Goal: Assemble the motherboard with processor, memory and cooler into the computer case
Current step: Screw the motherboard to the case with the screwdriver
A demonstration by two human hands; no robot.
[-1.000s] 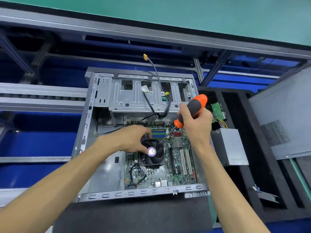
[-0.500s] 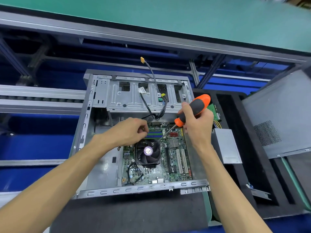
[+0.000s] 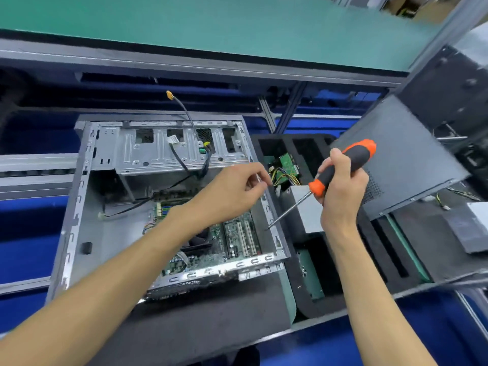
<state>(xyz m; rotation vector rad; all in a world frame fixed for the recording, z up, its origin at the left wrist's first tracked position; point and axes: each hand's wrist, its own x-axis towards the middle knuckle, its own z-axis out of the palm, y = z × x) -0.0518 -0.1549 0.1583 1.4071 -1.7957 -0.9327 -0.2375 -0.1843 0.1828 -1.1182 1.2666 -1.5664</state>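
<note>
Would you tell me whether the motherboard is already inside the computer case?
Inside: the motherboard lies flat on the floor of the open computer case, within its metal walls.

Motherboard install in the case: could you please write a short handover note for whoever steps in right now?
Right hand grips the screwdriver, its tip at the right wall of the computer case, off the board.
Left hand hovers over the case's right side, fingertips pinched; whether they hold a screw is too small to tell.
Motherboard lies inside the case with memory in place; the left forearm mostly hides the cooler.
Left: confirm every board screw is driven; the cables hang unplugged.
</note>
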